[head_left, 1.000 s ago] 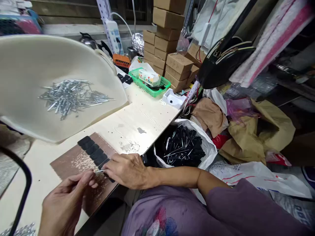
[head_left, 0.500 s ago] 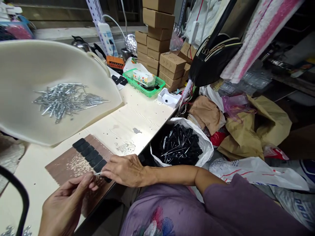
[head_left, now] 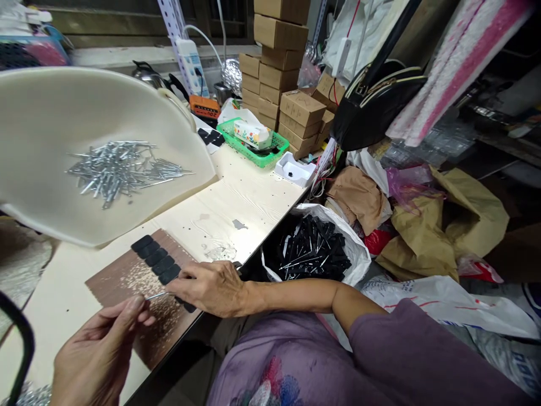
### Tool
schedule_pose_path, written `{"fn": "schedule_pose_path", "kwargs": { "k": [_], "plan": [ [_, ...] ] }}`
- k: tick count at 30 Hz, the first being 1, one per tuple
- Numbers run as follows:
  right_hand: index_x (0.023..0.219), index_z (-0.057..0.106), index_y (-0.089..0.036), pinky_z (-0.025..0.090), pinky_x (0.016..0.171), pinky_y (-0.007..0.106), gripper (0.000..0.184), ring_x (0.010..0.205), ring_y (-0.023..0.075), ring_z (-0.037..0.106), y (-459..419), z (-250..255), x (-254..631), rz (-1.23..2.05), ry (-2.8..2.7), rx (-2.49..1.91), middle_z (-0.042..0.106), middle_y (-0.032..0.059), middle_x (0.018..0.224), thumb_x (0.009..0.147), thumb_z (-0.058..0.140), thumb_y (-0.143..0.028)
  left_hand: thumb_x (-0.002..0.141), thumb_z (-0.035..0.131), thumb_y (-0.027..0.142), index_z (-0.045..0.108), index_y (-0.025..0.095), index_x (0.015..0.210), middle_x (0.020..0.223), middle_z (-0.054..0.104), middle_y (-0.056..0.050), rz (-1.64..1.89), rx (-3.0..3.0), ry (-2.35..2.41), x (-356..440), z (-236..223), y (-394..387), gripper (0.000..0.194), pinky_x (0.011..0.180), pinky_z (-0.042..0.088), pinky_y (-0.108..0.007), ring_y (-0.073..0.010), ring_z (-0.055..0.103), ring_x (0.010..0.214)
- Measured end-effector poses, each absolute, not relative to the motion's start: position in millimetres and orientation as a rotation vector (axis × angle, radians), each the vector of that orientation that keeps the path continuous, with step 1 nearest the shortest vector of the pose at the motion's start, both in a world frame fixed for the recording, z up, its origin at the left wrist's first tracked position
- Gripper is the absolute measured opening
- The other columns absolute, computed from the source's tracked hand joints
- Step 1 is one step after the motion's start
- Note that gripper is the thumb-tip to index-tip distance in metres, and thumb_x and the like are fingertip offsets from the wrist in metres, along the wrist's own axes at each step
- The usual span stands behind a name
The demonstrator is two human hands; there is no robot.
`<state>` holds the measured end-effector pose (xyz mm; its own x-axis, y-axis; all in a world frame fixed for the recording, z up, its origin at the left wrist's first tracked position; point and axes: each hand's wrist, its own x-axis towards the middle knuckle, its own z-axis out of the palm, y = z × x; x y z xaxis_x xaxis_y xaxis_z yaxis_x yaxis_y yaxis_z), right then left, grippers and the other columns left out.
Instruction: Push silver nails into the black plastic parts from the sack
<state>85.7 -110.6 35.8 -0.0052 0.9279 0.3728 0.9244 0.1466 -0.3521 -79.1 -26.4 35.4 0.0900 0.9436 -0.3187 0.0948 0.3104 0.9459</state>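
Note:
A thin silvery metal rod (head_left: 156, 295) spans the gap between my two hands, low over a brown board (head_left: 105, 279). My left hand (head_left: 99, 347) pinches its near end between thumb and fingers. The fingertips of my right hand (head_left: 213, 288) close around the rod's other end; the exact grip is hidden. Beside these fingers a row of black rounded pads (head_left: 156, 256) lies on the board, partly covered by my right hand. Pale crumbs (head_left: 143, 280) are scattered around the pads.
A large cream basin (head_left: 38, 186) holds a heap of metal rods (head_left: 114, 169). Right of the table edge stands a white bag (head_left: 359, 259) full of black pieces with rods. Farther back are a green basket (head_left: 268, 160), a white tray (head_left: 296, 175) and stacked cardboard boxes (head_left: 302, 113).
My left hand has drawn left and slightly down, so more of the rod shows between my hands. My right hand has shifted slightly left and up; the view has swung a little.

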Motion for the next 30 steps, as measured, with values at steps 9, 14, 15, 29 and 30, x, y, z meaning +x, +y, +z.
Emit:
{"fn": "schedule_pose_path", "kwargs": {
  "k": [9,14,15,29,30],
  "plan": [
    [0.096,0.059,-0.021,0.041,0.072,0.021,0.019,0.080,0.0108,0.057,-70,40,100,0.238,-1.935,-1.521,0.061,0.0013,0.091,0.094,0.042,-0.029,0.065,0.073,0.040,0.065,0.010,0.091,0.070,0.060,-0.001,0.844,0.946,1.091,-79,54,-27,0.041,0.052,0.046,-0.020,-0.0078,0.054,0.055],
    [0.094,0.062,-0.022,0.041,0.067,0.023,0.022,0.077,0.0117,0.057,-17,26,121,0.127,-2.060,-1.526,0.059,0.0029,0.097,0.093,0.044,-0.033,0.079,0.057,0.047,0.049,0.015,0.125,0.069,0.054,0.002,0.947,1.094,1.233,-95,43,-17,0.057,0.047,0.043,-0.020,-0.0076,0.050,0.051],
    [0.094,0.063,-0.022,0.040,0.065,0.023,0.023,0.075,0.0115,0.057,-8,22,124,0.088,-2.089,-1.528,0.059,0.0030,0.099,0.092,0.044,-0.034,0.080,0.054,0.048,0.047,0.015,0.127,0.067,0.053,0.002,0.939,1.146,1.275,-98,39,-17,0.057,0.046,0.041,-0.020,-0.0080,0.049,0.049],
    [0.089,0.065,-0.018,0.037,0.063,0.025,0.024,0.081,0.0138,0.053,60,7,138,0.041,-2.315,-1.339,0.061,0.0047,0.089,0.093,0.045,-0.029,0.088,0.047,0.037,0.050,0.019,0.123,0.094,0.056,-0.005,0.981,1.705,1.515,-104,9,-23,0.040,0.075,0.046,-0.031,-0.0152,0.054,0.078],
    [0.088,0.065,-0.018,0.037,0.062,0.026,0.024,0.079,0.0134,0.052,47,7,138,0.046,-2.360,-1.274,0.061,0.0042,0.086,0.093,0.043,-0.027,0.088,0.047,0.037,0.049,0.019,0.124,0.095,0.056,-0.005,0.983,1.702,1.525,-103,8,-24,0.040,0.075,0.046,-0.030,-0.0152,0.054,0.080]
  ]
}}
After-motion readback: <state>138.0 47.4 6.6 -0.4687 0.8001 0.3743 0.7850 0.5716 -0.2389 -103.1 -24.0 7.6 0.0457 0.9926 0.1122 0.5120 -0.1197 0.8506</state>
